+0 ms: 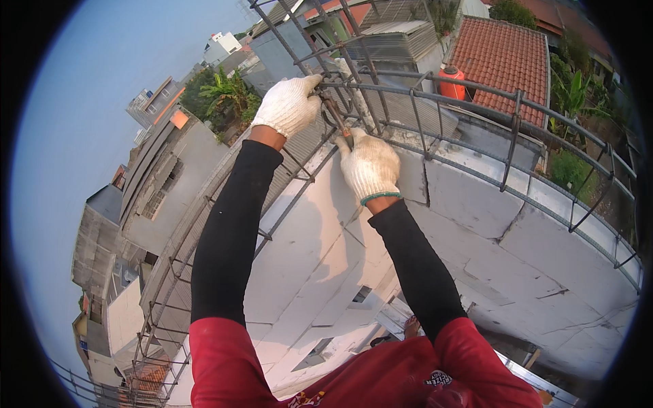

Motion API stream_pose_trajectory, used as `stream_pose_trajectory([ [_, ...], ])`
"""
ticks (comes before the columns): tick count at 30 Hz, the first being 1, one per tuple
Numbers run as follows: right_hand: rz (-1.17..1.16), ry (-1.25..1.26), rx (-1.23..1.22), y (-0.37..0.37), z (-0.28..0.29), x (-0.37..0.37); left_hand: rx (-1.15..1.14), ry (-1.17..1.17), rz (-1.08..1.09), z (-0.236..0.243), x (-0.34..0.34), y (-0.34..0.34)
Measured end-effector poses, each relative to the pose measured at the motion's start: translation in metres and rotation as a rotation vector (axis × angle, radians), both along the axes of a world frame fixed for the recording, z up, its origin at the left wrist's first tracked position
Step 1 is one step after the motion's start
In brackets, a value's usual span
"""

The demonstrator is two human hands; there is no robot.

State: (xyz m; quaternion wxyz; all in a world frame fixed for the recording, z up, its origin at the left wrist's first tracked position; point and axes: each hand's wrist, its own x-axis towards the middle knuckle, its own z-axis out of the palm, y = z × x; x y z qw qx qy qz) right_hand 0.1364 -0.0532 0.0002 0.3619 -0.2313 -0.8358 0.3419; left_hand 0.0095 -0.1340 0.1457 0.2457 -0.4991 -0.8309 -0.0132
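Basically, head view: everything turns on the line of the slim tool against the rebar joint. It is pinched at its lower end by the right hand, thumb and fingers closed round it. From that grip the tool points to about 11 o'clock, long axis slanting up-left into the joint, where upright bars meet the horizontal rebar cage on top of the white block wall.

The left hand is placed at 10 o'clock from the right, fingers curled, tips at the bars. Whether wire or bar is gripped there cannot be told; its fingertips are partly hidden. The tool's upper end is nearer to the left hand, its lower end to the right.

Tool look: thin, straight, dark brown, rusty in tone, barely set off from the bars behind. Exact tip shape cannot be made out. A pale pipe is seen just beside it, at 1 o'clock.
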Motion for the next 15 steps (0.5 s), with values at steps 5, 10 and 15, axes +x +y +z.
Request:
stream_pose_trajectory([
  [5, -0.018, 0.023, 0.039, -0.007, -0.01, -0.004, -0.001, 0.064, -0.07, -0.002, 0.001, -0.002],
  [10, 0.035, 0.137, 0.03, -0.013, -0.021, -0.014, 0.017, 0.07, -0.094, -0.003, -0.002, 0.001],
  [15, 0.132, 0.065, -0.083, -0.004, -0.009, -0.013, 0.006, 0.04, -0.073, 0.0, 0.001, 0.002],
])
